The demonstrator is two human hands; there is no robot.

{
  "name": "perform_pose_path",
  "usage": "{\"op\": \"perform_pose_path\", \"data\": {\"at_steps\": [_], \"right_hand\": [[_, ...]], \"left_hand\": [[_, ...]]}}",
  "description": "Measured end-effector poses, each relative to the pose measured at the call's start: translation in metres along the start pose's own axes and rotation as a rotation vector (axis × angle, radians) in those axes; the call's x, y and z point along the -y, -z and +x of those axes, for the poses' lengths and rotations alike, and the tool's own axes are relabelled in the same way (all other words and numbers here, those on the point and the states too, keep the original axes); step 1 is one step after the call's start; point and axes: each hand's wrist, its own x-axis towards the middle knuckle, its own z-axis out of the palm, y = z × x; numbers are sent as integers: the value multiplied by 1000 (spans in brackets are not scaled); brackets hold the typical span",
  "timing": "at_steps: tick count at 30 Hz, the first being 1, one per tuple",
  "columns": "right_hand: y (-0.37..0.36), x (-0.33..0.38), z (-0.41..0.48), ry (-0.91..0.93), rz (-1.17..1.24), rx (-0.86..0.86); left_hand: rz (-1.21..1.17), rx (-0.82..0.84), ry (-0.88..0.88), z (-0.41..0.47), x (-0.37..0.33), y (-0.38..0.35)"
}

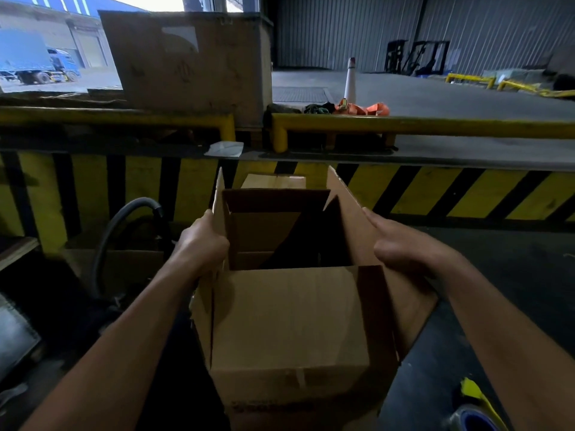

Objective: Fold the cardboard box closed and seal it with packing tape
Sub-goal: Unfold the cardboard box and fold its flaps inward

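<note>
Open cardboard box (289, 321) between both hands, unsealed. Left hand (202, 241) curled round the box's left flap (218, 209); right hand (395, 244) flat, fingers straight, against its right flap (345, 206), probably to fold both inward. Tape roll (476, 418) near the box's right.

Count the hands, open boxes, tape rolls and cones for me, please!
2 hands: left hand, right hand
1 open cardboard box
1 tape roll
1 cone
Total: 5
</note>
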Motion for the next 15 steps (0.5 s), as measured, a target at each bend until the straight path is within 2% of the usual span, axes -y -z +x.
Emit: {"op": "perform_pose_path", "data": {"at_steps": [6,15], "right_hand": [[-27,7,4,-40,18,-146],[-29,23,24,-36,9,-194]], "left_hand": [[69,23,-28,10,-5,-2],[92,-10,19,20,-4,4]]}}
